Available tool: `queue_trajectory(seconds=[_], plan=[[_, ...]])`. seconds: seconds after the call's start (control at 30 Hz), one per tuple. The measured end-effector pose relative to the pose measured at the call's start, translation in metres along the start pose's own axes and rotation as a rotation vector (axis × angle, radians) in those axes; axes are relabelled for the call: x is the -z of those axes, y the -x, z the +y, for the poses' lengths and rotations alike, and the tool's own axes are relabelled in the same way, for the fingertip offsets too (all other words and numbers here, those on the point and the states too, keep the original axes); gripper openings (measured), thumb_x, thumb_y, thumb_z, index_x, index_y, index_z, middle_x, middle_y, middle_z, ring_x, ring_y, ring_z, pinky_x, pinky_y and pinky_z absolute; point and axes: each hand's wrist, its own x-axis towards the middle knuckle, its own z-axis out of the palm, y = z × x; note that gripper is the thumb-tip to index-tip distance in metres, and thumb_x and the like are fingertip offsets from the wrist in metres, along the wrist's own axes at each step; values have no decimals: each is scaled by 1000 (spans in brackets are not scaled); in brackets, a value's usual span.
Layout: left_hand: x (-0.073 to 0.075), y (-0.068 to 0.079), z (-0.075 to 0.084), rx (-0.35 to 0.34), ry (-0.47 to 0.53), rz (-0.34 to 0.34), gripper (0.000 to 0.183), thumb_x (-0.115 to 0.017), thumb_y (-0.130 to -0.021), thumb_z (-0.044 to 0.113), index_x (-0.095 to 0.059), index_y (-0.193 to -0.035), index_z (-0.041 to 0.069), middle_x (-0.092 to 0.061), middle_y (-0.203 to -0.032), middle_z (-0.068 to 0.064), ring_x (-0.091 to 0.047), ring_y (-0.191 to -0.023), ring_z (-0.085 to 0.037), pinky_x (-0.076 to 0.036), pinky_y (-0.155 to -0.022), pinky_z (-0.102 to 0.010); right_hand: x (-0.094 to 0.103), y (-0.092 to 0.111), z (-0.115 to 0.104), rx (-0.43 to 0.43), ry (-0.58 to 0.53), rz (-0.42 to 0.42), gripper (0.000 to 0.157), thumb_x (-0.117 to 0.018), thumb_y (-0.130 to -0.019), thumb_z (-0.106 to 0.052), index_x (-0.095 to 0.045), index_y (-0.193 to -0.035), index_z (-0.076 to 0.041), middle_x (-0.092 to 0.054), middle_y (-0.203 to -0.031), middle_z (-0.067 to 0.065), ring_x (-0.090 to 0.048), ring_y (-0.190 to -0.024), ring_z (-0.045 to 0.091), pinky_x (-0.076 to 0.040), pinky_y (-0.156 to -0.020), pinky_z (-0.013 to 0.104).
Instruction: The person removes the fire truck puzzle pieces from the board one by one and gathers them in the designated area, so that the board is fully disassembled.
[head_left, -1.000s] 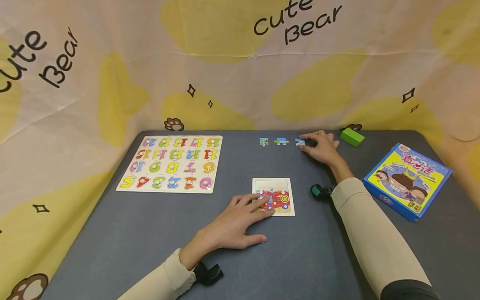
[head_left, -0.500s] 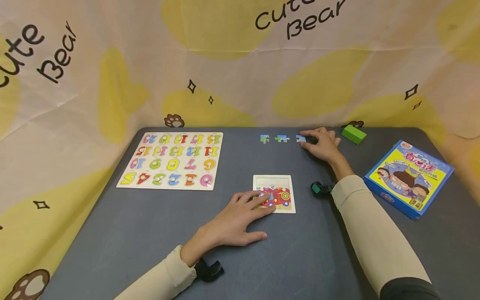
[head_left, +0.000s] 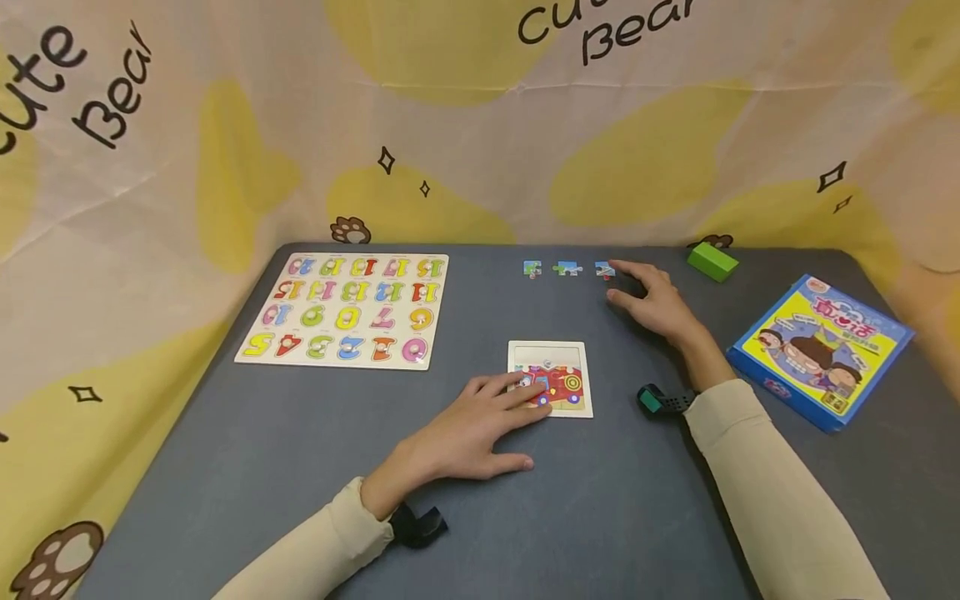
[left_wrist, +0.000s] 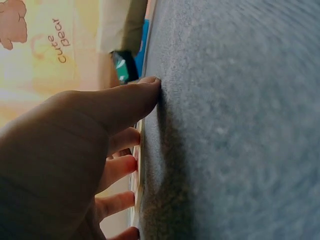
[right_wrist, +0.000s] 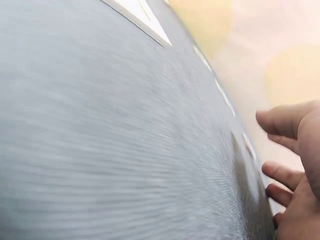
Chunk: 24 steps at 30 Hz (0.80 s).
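My left hand (head_left: pixel 476 429) lies with fingers spread on the left side of a small white-framed jigsaw puzzle (head_left: pixel 551 348). A red vehicle picture fills its lower part; the upper part shows bare board, and the fingers hide the left side. Three small jigsaw pieces stand in a row near the table's far edge: a left piece (head_left: pixel 532 268), a middle piece (head_left: pixel 568 268) and a right piece (head_left: pixel 603 270). Beside the right piece is my right hand (head_left: pixel 663 307), thumb and forefinger apart, with the forefinger tip right by the piece's edge.
A number puzzle board (head_left: pixel 330 337) lies at the left of the grey table (head_left: pixel 600 517). To the right are a green block (head_left: pixel 712 262) at the far edge and a blue and yellow box (head_left: pixel 817 350). A printed curtain (head_left: pixel 465 125) hangs behind the table.
My right hand has let go of the right jigsaw piece, spread its thumb and forefinger and drawn slightly back. The left hand stays on the framed puzzle. The head view has tilted down a little.
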Motion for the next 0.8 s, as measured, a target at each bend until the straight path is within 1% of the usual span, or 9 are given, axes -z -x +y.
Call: queue_trajectory(seconds=[0.1,0.2,0.27,0.37,0.43,0.5,0.57,0.63,0.8], plan=[[4,0,-1,-11,19,-1,67,-67,-94,50,-49,-153,23,-39,-164,1,-29,-155,-27,-30,-117,-52,-7,10,-9,62,9,14,53,-63,-101,-19,-49,-150,-7,-43,-155,24,-27,-144,46,-18,-117,65],[7,-1,-4,-14,76,31,60,-70,-94,46,-57,-147,22,-48,-159,2,-35,-152,-25,-34,-114,-51,-16,20,-22,153,15,32,41,-65,-99,-13,-61,-139,-6,-53,-147,21,-34,-136,43,-19,-112,64],[8,-2,-7,2,130,67,53,-72,-94,44,-62,-142,22,-53,-153,3,-40,-148,-22,-36,-112,-50,-22,26,-32,216,11,17,34,-66,-97,-11,-67,-131,-7,-59,-139,18,-37,-131,40,-20,-106,60],[9,-3,-14,25,221,120,44,-74,-93,39,-68,-133,23,-59,-144,3,-46,-140,-17,-38,-109,-47,-31,33,-45,310,17,-26,26,-68,-95,-9,-73,-121,-7,-66,-127,14,-42,-122,34,-21,-95,51],[10,-3,-17,37,264,141,40,-75,-92,37,-71,-129,22,-62,-140,4,-49,-136,-15,-39,-108,-47,-37,36,-51,352,30,-58,24,-69,-94,-10,-74,-117,-8,-69,-122,11,-45,-117,31,-22,-89,46],[11,-3,-19,38,289,149,37,-76,-92,35,-72,-126,22,-64,-136,4,-51,-133,-14,-41,-106,-46,-42,39,-54,370,44,-84,23,-70,-94,-10,-75,-116,-8,-70,-119,10,-46,-113,29,-22,-88,43],[12,-3,-19,41,278,148,36,-75,-92,35,-72,-126,22,-65,-136,3,-52,-133,-15,-41,-106,-47,-44,40,-55,370,54,-102,22,-71,-93,-11,-76,-115,-9,-70,-118,9,-47,-110,27,-23,-87,43],[13,-3,-19,50,243,131,40,-74,-93,37,-70,-130,22,-62,-141,1,-50,-139,-18,-40,-108,-49,-46,42,-55,367,60,-112,22,-71,-94,-11,-76,-115,-10,-70,-118,9,-47,-109,26,-23,-86,43],[13,0,-19,67,114,45,56,-67,-96,46,-58,-146,23,-47,-159,1,-33,-154,-26,-33,-114,-52,-46,43,-54,357,57,-109,22,-70,-94,-11,-76,-115,-10,-70,-118,8,-46,-109,25,-23,-85,42]])
